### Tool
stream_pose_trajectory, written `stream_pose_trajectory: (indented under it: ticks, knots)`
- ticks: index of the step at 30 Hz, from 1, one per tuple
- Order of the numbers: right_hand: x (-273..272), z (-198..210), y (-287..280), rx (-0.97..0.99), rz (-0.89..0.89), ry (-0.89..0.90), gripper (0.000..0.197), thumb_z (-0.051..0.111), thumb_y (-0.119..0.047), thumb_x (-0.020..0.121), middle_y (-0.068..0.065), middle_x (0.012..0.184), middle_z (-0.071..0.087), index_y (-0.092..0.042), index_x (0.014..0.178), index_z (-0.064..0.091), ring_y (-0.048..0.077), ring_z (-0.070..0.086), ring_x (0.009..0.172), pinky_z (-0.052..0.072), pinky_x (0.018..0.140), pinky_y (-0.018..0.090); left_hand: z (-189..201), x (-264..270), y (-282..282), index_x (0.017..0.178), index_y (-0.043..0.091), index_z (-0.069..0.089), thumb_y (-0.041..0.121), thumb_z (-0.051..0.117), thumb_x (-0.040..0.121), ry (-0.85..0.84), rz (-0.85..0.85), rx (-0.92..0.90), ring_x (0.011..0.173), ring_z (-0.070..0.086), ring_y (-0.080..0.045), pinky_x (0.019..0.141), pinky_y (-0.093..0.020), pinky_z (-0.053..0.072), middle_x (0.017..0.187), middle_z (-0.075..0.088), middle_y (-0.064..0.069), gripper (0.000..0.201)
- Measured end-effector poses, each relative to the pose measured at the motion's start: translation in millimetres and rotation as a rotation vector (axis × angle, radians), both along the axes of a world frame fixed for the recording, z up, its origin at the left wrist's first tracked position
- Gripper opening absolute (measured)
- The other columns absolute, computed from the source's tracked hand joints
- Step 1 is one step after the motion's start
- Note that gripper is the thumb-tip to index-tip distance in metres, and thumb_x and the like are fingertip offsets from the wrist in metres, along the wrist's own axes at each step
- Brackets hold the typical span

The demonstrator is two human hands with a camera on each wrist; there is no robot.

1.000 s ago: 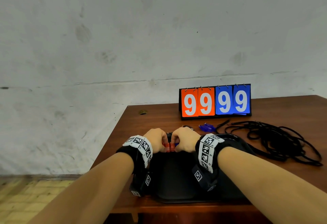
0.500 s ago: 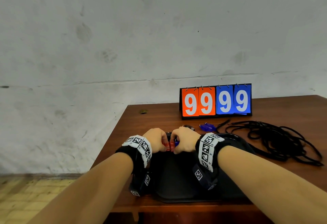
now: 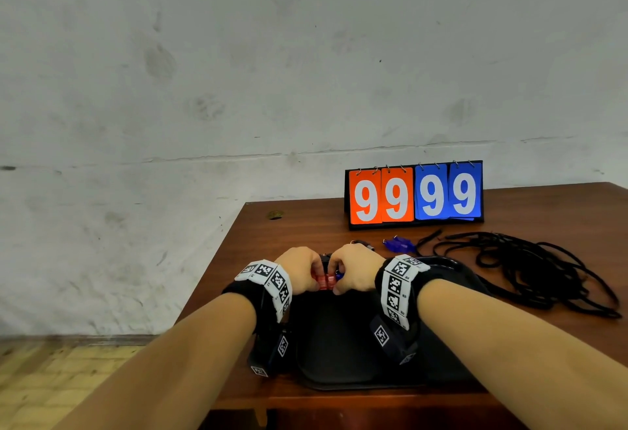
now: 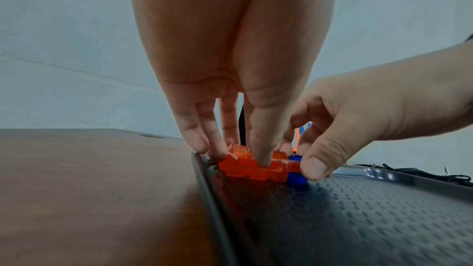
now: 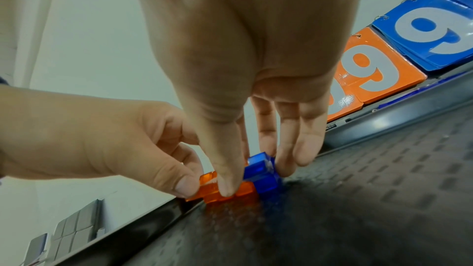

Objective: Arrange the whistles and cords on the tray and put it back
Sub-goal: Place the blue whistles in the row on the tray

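Head view, nearest first: the black tray (image 3: 339, 355) sits at the near edge of the table (image 3: 299, 229), its near rim close to the drop, and both forearms reach over it. At its far left corner the left hand (image 3: 299, 271) and the right hand (image 3: 353, 269) meet. The left fingers (image 4: 258, 149) are curled down and pinch the orange whistles (image 4: 256, 167), which stand on the tray floor against the rim. The right fingers (image 5: 230, 177) pinch from the other side, thumb on orange, the rest on the blue whistle (image 5: 263, 173) pressed beside them.

The pieces are small, smooth, clear plastic packed tight in a row. I judge that an uneven squeeze could pop one out of line or over the low rim onto the table. Since the tray lies so near the edge, a push toward the person could, I think, slide it off.

Beyond the hands, another blue whistle (image 3: 399, 244) lies on the table just past the tray, with a small dark object beside it that I cannot make out. To its right the black cords (image 3: 530, 269) sprawl in a loose tangle, likely to snag or drag when lifted. Behind stands a scoreboard (image 3: 414, 193) showing 9s in orange and blue.

The table is dark reddish wood. A stained, cracked grey wall (image 3: 238, 72) rises behind it, and yellowish flooring (image 3: 51, 382) shows lower left.
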State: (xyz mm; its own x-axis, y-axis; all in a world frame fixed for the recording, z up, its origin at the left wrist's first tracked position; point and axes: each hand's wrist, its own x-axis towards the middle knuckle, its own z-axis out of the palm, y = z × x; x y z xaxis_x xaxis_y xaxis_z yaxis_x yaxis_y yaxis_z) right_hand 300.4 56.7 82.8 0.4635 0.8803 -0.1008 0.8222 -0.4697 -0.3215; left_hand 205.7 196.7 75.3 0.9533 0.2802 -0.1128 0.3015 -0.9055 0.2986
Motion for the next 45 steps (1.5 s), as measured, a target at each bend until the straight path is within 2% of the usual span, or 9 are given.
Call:
stream_pose_trajectory:
  ticks: [9,15,18,24,32,37,40,42,45]
  knots:
    - [2,-1,-2,0.006,0.012,0.002,0.042,0.08,-0.028,0.078,0.001,0.118,0.062,-0.018,0.117,0.067,0.019,0.059,0.105,0.046,0.082,0.025,-1,1,-1,0.112,0.017,0.071,0.02,0.075,0.082,-0.004,-0.004,0.02,0.102,0.064,-0.018,0.087,-0.029,0.052,0.113,0.066,0.001,0.03]
    - [1,0,-9,0.036,-0.014,0.004,0.051,0.079,-0.031,0.078,-0.001,0.119,0.058,-0.018,0.125,0.062,0.018,0.056,0.107,0.043,0.082,0.024,5,-1,-4,0.113,0.02,0.068,0.028,0.075,0.082,-0.007,0.029,0.004,0.097,0.062,-0.015,0.085,-0.028,0.051,0.114,0.064,0.002,0.033]
    - [3,5,-18,0.044,-0.023,0.002,0.047,0.076,-0.032,0.081,-0.002,0.115,0.058,-0.018,0.123,0.063,0.015,0.056,0.104,0.046,0.085,0.025,12,-1,-11,0.115,0.02,0.067,0.025,0.071,0.085,-0.033,0.042,0.001,0.095,0.059,-0.012,0.085,-0.025,0.05,0.116,0.064,0.002,0.031]
    - [14,13,-52,0.093,-0.076,0.009,0.039,0.07,-0.029,0.086,-0.001,0.119,0.061,-0.017,0.123,0.062,0.015,0.057,0.107,0.047,0.089,0.026,29,9,-41,0.112,0.021,0.066,0.021,0.067,0.087,-0.072,0.037,0.006,0.101,0.061,-0.015,0.089,-0.029,0.051,0.115,0.064,0.002,0.025]
    - [53,19,-109,0.141,-0.251,0.043,0.033,0.065,-0.026,0.09,0.003,0.116,0.064,-0.012,0.119,0.065,0.017,0.061,0.103,0.051,0.091,0.03,44,55,-90,0.119,0.019,0.064,0.021,0.068,0.087,-0.034,-0.033,0.005,0.102,0.057,-0.013,0.089,-0.027,0.047,0.116,0.06,0.003,0.032]
    - [84,16,-132,0.119,-0.305,0.096,0.037,0.063,-0.02,0.09,0.005,0.125,0.061,-0.015,0.127,0.061,0.019,0.058,0.111,0.049,0.097,0.034,38,86,-108,0.128,0.018,0.058,0.016,0.063,0.09,0.013,-0.025,0.0,0.11,0.058,-0.018,0.097,-0.032,0.048,0.123,0.061,-0.002,0.038]
    - [101,14,-136,0.096,-0.303,0.111,0.035,0.06,-0.016,0.091,0.005,0.122,0.063,-0.016,0.127,0.063,0.019,0.059,0.11,0.049,0.097,0.033,30,107,-114,0.133,0.018,0.055,0.012,0.061,0.09,0.046,-0.026,-0.001,0.113,0.059,-0.021,0.1,-0.034,0.048,0.125,0.06,-0.004,0.044]
    - [110,14,-134,0.081,-0.287,0.12,0.031,0.058,-0.016,0.093,0.005,0.116,0.066,-0.015,0.123,0.065,0.018,0.06,0.105,0.05,0.095,0.032,26,117,-115,0.13,0.018,0.057,0.014,0.062,0.09,0.064,-0.017,-0.005,0.108,0.061,-0.021,0.099,-0.037,0.05,0.12,0.063,-0.005,0.041]
    - [125,12,-124,0.05,-0.27,0.151,0.028,0.058,-0.016,0.092,0.006,0.112,0.068,-0.014,0.119,0.067,0.02,0.063,0.101,0.052,0.093,0.033,17,137,-113,0.121,0.02,0.062,0.027,0.067,0.089,0.101,-0.02,-0.013,0.096,0.065,-0.02,0.095,-0.039,0.052,0.105,0.067,-0.003,0.032]
